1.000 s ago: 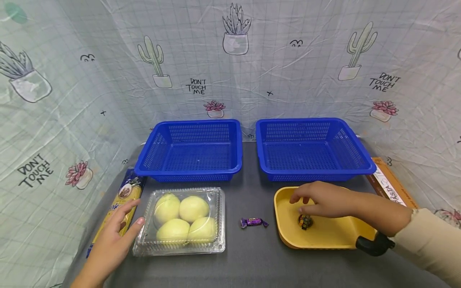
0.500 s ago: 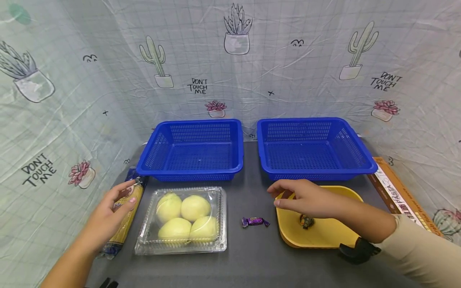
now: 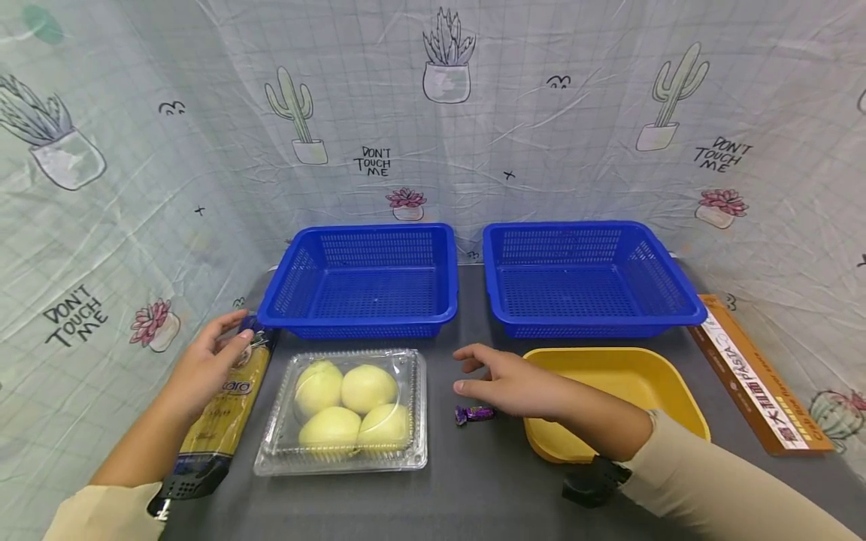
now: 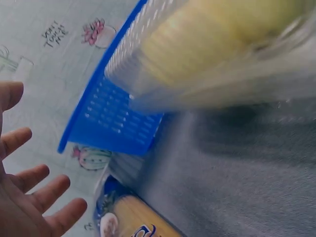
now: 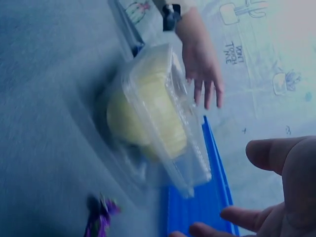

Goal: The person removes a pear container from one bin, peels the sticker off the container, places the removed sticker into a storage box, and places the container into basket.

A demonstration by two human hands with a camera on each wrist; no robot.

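Note:
My left hand [image 3: 211, 355] lies open with straight fingers on the far end of a yellow spaghetti packet [image 3: 223, 413] at the table's left edge. The left wrist view shows its spread fingers [image 4: 34, 197] just above that packet [image 4: 138, 222]. My right hand [image 3: 504, 383] hovers open, fingers relaxed, over a small purple wrapped candy [image 3: 473, 413] between a clear clamshell of yellow-green fruit [image 3: 345, 409] and a yellow tray [image 3: 629, 376]. In the right wrist view the candy [image 5: 98, 219] lies below my fingers [image 5: 279, 163], with the clamshell [image 5: 153, 118] beyond. My right forearm hides part of the tray's floor.
Two blue mesh baskets stand at the back, one on the left [image 3: 365, 228] and one on the right [image 3: 582, 225]. A long orange pasta box [image 3: 758, 376] lies along the right edge. A printed plastic sheet [image 3: 135, 188] closes in the table.
My right hand has left the yellow tray and moved left to above the purple candy. My left hand has slid forward along the spaghetti packet to its far end.

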